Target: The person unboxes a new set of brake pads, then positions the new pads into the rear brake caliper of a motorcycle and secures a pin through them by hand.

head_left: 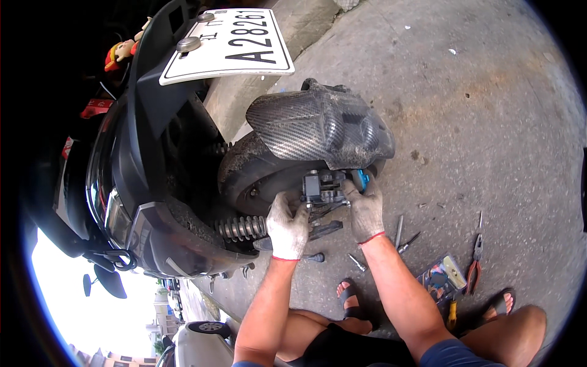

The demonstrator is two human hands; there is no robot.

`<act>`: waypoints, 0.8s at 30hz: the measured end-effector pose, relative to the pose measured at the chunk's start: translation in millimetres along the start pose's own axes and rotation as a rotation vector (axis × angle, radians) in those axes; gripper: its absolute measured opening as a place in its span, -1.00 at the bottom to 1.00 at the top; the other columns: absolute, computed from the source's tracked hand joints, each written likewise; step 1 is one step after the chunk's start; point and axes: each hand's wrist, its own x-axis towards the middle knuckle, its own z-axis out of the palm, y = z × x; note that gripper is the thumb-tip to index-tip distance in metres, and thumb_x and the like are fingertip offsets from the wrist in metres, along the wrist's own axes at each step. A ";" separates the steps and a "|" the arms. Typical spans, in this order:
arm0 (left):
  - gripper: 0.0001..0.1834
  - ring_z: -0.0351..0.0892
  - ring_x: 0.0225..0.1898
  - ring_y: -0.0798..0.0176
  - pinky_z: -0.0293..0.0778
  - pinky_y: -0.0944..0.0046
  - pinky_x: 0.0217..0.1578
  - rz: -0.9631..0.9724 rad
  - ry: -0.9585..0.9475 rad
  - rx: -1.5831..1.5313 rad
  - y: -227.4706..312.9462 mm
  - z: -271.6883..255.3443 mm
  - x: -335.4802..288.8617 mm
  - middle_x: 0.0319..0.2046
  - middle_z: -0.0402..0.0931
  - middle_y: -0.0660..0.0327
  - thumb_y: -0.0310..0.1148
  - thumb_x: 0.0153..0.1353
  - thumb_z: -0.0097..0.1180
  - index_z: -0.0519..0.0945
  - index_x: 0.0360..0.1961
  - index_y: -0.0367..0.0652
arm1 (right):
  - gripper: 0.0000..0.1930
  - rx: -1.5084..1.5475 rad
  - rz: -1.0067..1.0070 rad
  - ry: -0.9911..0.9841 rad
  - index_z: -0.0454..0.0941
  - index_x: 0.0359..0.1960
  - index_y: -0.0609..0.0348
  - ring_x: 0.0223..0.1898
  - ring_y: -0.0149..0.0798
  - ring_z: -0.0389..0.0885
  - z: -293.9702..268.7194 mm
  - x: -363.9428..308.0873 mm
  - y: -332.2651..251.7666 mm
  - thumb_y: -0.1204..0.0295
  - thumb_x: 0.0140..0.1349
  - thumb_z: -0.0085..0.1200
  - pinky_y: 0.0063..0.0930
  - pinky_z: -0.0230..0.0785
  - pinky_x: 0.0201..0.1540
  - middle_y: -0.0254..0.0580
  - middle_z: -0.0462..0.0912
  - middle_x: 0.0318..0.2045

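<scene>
rough grey pavement [483, 140] spreads under everything, with a stone kerb [310, 27] near the top, and a white car [199, 348] and some buildings [125, 359] at the lower left under a bright sky. a dark scooter [137, 229] takes up the left side, a white plate [214, 52] jutting from its back end and a small red and yellow toy [120, 55] just beside the plate. below the plate are the rear tyre [238, 168] and, over it, a dusty mudguard [321, 125] with a woven pattern; a coiled spring [240, 228] sits beside the tyre.

both hands wear grubby pale work gloves with red edging at the wrists. the brake caliper [323, 187], a blocky black part, is between them, in front of the tyre and just under the mudguard's lower edge. the right hand [367, 211] is bent closed around its right end, thumb against it. the left hand [287, 227] is half curled, fingertips at its lower left corner; i cannot tell whether it grips. a small blue part [365, 179] shows at the right hand's fingers, and whether that is held too is unclear.

on the pavement near the right forearm [403, 287] lie a metal bar [399, 230], a black and silver tool [409, 243] and a small silver tool [358, 263]. farther right are red-handled pliers [474, 269], a package [451, 274] and a yellow-handled screwdriver [452, 315].
</scene>
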 end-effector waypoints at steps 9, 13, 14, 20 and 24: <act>-0.78 0.47 -0.52 0.14 0.43 0.19 -0.41 0.026 -0.011 0.064 3.7 0.7 2.7 -0.54 0.48 0.10 -0.59 -0.06 0.18 0.51 -0.31 -0.26 | -0.59 -0.072 0.076 -0.088 0.42 0.14 0.36 0.00 -0.34 0.48 -6.8 11.3 -9.0 0.53 0.24 0.10 -0.49 0.29 0.11 -0.20 0.55 0.01; -0.75 0.43 -0.54 0.15 0.41 0.18 -0.43 -0.044 -0.010 0.085 7.0 -5.4 1.8 -0.54 0.43 0.13 -0.58 -0.06 0.21 0.51 -0.29 -0.25 | -0.63 -0.181 0.011 -0.061 0.45 0.09 0.35 -0.06 -0.35 0.49 -2.3 8.3 -7.5 0.50 0.25 0.12 -0.50 0.31 0.05 -0.20 0.58 -0.05; -0.76 0.40 -0.51 0.31 0.41 0.29 -0.43 -0.021 -0.022 0.110 10.4 -7.1 2.5 -0.52 0.44 0.19 -0.60 0.00 0.22 0.48 -0.28 -0.28 | -0.66 -0.216 -0.058 -0.040 0.47 0.04 0.35 -0.11 -0.36 0.51 -2.8 7.8 -6.8 0.50 0.24 0.13 -0.51 0.35 0.00 -0.19 0.61 -0.11; -0.68 0.43 -0.46 0.32 0.46 0.29 -0.38 0.082 0.066 0.253 1.2 -26.4 3.0 -0.42 0.48 0.18 -0.59 0.00 0.26 0.50 -0.19 -0.28 | -0.65 -0.140 0.004 -0.061 0.48 0.04 0.34 -0.07 -0.36 0.48 -9.7 13.9 9.3 0.43 0.25 0.15 -0.50 0.31 0.03 -0.21 0.59 -0.07; -0.62 0.53 -0.42 0.07 0.47 0.14 -0.37 0.194 0.103 0.327 5.9 -30.3 2.3 -0.34 0.48 0.04 -0.57 -0.09 0.29 0.51 -0.17 -0.28 | -0.58 -0.107 0.048 -0.065 0.44 0.10 0.36 -0.03 -0.32 0.48 -8.6 15.9 10.5 0.38 0.27 0.14 -0.45 0.27 0.12 -0.19 0.57 -0.02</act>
